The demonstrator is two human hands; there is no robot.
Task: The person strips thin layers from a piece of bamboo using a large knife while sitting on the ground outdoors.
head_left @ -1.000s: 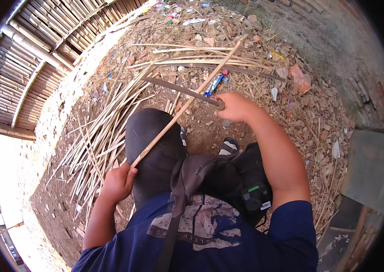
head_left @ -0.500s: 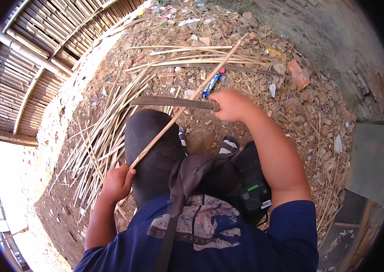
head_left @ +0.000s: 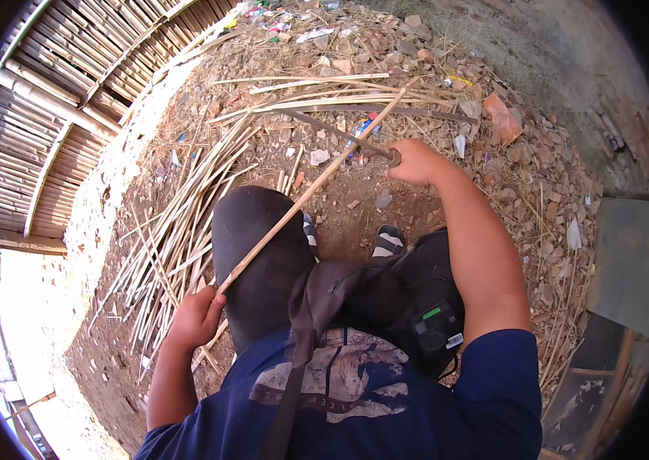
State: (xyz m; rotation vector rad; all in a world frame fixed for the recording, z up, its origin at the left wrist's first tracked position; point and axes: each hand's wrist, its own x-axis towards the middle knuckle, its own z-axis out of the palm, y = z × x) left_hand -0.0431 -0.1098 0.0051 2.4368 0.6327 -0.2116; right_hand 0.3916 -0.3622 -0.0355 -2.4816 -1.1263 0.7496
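Note:
A long pale bamboo strip (head_left: 286, 220) runs slantwise across my left knee, its far end up over the ground at the top. My left hand (head_left: 195, 317) is closed around the strip's near end. In my right hand (head_left: 415, 162) is the handle of a machete (head_left: 337, 132), its dark blade pointing left and away. The blade crosses the strip near its far part; whether the two touch I cannot tell. To the left of my knee lies a heap of split bamboo strips (head_left: 179, 222).
More strips (head_left: 324, 102) lie crosswise on the rubble-strewn ground ahead. Beyond my right hand is a broken brick piece (head_left: 502, 120). A bamboo-slat structure (head_left: 41, 115) stands at upper left, a rough wall (head_left: 562, 84) at upper right. A grey sheet (head_left: 627, 253) stands at right.
My right hand has moved up and to the right, farther along the strip, and the blade has tilted. My left hand still holds the near end, slightly lower.

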